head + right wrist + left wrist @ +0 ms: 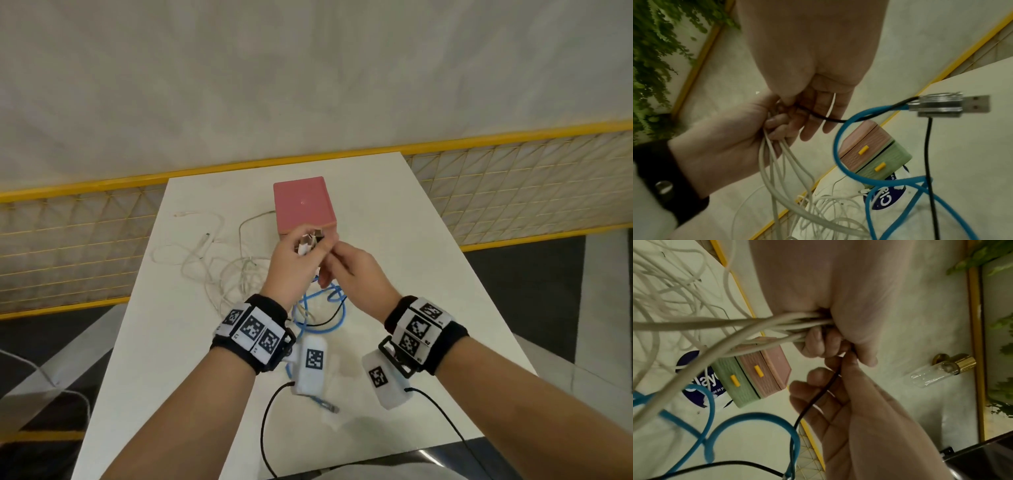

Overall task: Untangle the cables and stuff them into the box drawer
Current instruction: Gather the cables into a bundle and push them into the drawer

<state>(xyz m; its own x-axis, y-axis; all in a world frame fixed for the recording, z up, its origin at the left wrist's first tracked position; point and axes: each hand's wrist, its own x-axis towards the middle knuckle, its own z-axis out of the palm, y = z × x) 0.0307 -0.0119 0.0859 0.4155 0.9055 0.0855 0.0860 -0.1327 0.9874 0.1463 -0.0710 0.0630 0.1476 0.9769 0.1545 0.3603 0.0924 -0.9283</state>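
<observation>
The box [303,205] stands at the back of the white table [411,274], with a pink top. Its pink and green drawers [756,374] have yellow handles and look closed. In front of the box, my left hand [291,262] grips a bundle of white cables [756,321] just below their plugs [308,241]. My right hand [352,274] is against it and pinches a thin black cable [818,395] between thumb and forefinger. A blue cable [330,310] loops on the table under both hands. Its silver USB plug [947,104] hangs close to the right wrist camera.
Loose white cable [212,263] sprawls over the table's left half. A blue sticker [885,198] lies beside the box. A yellow mesh railing [85,240] runs behind the table. A small glass vial with a gold cap [941,369] shows in the left wrist view.
</observation>
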